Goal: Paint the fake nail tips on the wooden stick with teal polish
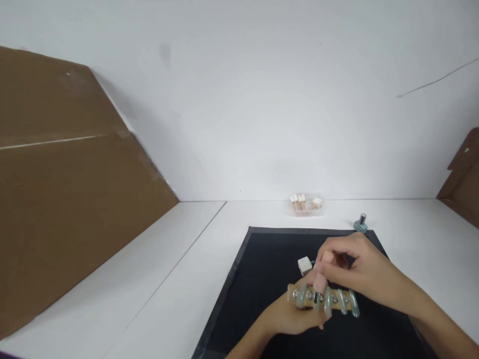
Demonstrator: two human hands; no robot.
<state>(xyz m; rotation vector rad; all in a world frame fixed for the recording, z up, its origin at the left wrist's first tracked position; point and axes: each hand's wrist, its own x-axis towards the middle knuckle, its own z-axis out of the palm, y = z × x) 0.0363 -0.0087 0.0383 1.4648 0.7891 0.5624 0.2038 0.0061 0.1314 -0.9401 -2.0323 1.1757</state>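
My left hand (290, 316) comes in from the lower left, closed around a tan strip (310, 295) held level over the black mat. Several glossy green nail-shaped tips (343, 301) lie across the strip, with silver round studs between them. My right hand (354, 264) is just above, its fingers pinched together close to the strip's left half. A small pinkish piece (328, 257) shows at the right fingertips; its kind is unclear. Just behind the hands is a white block (305, 266) with a bit of green beside it.
The black mat (258, 269) lies on a white table (157, 279). Behind it, a clear container (310, 212) holds white-headed pieces with tan stems. A green base with a metal post (360, 224) stands by the mat's far right corner. Brown cardboard panels (71, 189) flank both sides.
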